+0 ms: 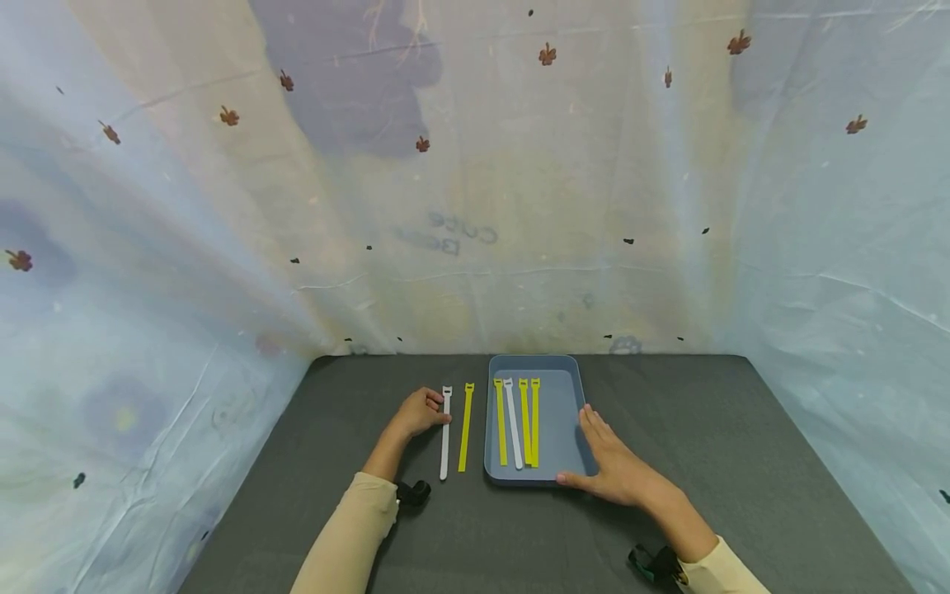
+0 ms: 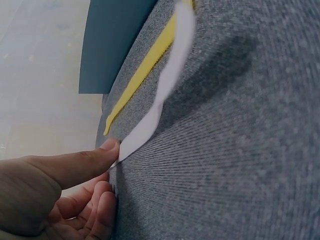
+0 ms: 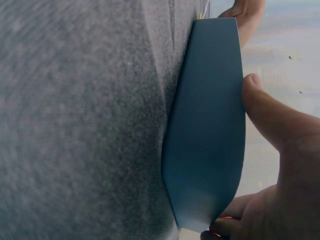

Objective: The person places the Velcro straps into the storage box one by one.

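My left hand (image 1: 416, 415) pinches a white cable tie (image 1: 444, 452) between thumb and fingers, close to its slotted head. In the left wrist view the strap (image 2: 170, 75) looks wavy and throws a shadow on the grey cloth. Just right of it lies a yellow cable tie (image 1: 465, 433), roughly parallel. A blue-grey tray (image 1: 560, 421) holds several ties side by side, among them a white one (image 1: 514, 433) and a yellow one (image 1: 500, 429). At the tray's near right corner rests my right hand (image 1: 619, 472), fingers straight along the side, thumb on the front rim (image 3: 240, 100).
Dark grey cloth (image 1: 698, 429) covers the table, and a patterned sheet (image 1: 519, 206) hangs behind it and at both sides. Black wrist devices show at the left wrist (image 1: 413, 494) and right wrist (image 1: 656, 565).
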### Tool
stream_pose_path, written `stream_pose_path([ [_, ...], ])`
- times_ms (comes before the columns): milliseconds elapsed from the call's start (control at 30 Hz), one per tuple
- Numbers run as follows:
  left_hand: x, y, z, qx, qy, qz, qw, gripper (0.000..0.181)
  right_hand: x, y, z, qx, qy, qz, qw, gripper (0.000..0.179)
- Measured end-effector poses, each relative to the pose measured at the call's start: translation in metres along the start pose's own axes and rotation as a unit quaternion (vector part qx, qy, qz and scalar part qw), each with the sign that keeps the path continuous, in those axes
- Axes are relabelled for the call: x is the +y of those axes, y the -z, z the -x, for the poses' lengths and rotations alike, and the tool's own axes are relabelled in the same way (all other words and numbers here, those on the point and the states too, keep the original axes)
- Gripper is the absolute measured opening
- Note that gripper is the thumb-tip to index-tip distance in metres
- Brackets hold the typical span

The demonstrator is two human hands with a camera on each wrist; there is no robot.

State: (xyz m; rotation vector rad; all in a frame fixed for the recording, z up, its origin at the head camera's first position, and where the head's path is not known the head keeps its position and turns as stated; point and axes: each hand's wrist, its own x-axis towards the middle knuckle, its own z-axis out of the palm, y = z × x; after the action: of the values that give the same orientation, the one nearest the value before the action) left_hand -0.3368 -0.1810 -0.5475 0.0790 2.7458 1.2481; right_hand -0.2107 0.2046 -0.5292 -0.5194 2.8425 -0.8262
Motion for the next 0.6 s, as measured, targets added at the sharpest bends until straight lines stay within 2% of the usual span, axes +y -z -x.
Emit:
stream_pose_path([
  [600, -0.0015, 0.0004, 0.0038, 0.007, -0.007, 0.000, 0.9999, 0.023, -0.0014, 0.0012, 0.0012, -0.004, 0.000, -0.006, 1.0000, 0.129],
])
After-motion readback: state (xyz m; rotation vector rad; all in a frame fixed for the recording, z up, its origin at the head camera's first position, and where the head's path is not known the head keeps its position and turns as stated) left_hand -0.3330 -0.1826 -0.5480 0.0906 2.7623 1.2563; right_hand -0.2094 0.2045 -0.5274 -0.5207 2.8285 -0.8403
